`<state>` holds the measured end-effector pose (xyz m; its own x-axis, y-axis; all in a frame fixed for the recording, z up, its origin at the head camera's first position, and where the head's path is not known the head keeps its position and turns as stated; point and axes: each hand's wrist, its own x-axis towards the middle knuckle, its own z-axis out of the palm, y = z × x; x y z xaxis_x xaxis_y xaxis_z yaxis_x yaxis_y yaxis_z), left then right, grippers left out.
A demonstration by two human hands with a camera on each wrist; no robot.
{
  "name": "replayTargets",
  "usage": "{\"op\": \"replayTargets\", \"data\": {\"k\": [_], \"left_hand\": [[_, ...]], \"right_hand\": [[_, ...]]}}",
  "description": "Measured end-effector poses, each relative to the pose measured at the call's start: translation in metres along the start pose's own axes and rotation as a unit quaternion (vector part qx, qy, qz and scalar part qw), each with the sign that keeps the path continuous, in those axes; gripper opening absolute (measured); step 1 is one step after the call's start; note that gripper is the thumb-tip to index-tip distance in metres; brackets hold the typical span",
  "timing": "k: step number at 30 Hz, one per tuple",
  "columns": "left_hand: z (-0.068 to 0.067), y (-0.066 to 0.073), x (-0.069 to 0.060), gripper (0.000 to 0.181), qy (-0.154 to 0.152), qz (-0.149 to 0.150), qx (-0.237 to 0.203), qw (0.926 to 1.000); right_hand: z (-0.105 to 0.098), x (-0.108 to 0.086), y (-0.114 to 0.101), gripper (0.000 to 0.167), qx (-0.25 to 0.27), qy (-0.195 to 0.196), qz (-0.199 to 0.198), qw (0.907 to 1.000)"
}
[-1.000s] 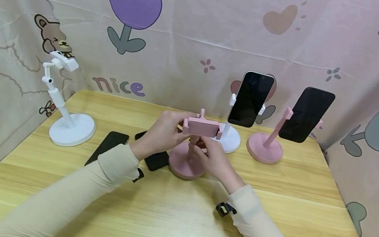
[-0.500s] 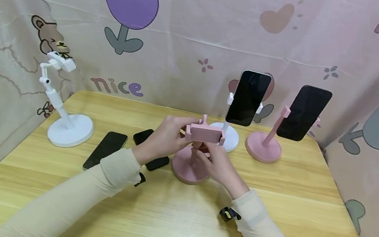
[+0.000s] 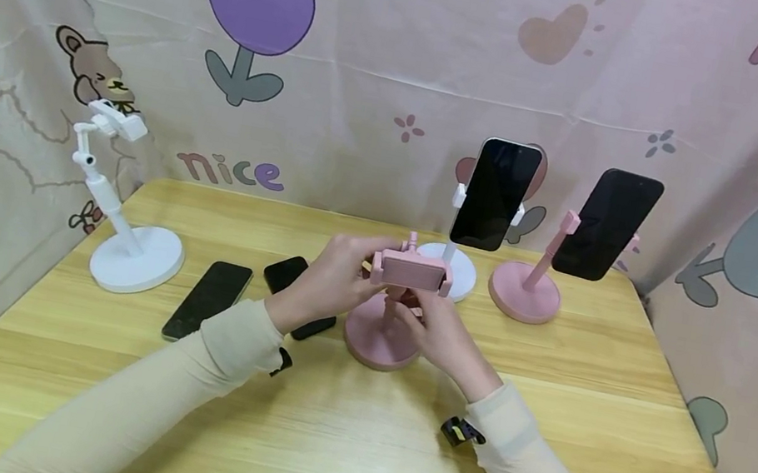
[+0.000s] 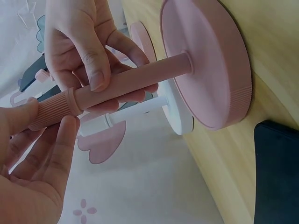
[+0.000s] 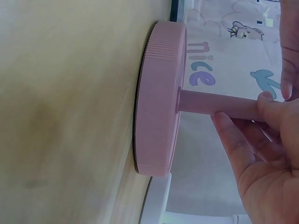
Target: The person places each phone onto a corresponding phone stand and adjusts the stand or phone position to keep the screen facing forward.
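A pink phone stand (image 3: 381,343) stands upright on the table, its round base flat on the wood and its clamp head facing me. My left hand (image 3: 339,273) pinches the ribbed collar (image 4: 53,112) at the top of the stand's pole, as the left wrist view shows. Just below, my right hand (image 3: 437,327) grips the smooth pole (image 5: 210,103) between thumb and fingers. The clamp head holds no phone. Left of the base, a black phone (image 3: 284,274) lies partly hidden behind my left hand and forearm.
Another black phone (image 3: 209,301) lies to the left, near a white phone stand (image 3: 139,259) with a bare clamp. Behind, a white stand (image 3: 460,272) holds an upright phone (image 3: 496,195). Right of it, a pink stand (image 3: 524,293) holds a phone (image 3: 608,224). A printed curtain surrounds the table.
The pink stand and both hands have shifted slightly right and nearer to me in the head view, mostly in the first half second. Both hands keep their hold on the stand.
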<state>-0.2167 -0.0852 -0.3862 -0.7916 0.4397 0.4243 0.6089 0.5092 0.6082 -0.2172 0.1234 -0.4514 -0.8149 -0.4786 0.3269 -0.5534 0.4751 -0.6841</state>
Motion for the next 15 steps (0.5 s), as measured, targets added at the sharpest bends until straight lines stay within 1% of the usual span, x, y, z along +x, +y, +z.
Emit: {"op": "replayTargets", "data": {"k": [3,9,12,15], "left_hand": [[0.0009,0.0008,-0.0011,0.039,0.003,0.001,0.001,1.0000],[0.0032,0.0002,-0.0023,0.037,0.003,0.008,0.004,1.0000],[0.0028,-0.0006,-0.0019,0.036,-0.002,0.007,0.003,1.0000],[0.0008,-0.0021,-0.0010,0.039,-0.013,0.000,0.005,0.9999]], "right_hand": [[-0.0005,-0.0019,-0.0004,0.041,-0.001,0.003,-0.007,1.0000],[-0.0012,-0.0052,-0.0014,0.045,0.005,0.004,-0.011,0.9999],[-0.0017,-0.0047,-0.0013,0.045,0.003,0.003,-0.010,0.9999],[-0.0020,-0.0027,-0.0010,0.044,0.002,-0.001,-0.010,0.9999]]}}
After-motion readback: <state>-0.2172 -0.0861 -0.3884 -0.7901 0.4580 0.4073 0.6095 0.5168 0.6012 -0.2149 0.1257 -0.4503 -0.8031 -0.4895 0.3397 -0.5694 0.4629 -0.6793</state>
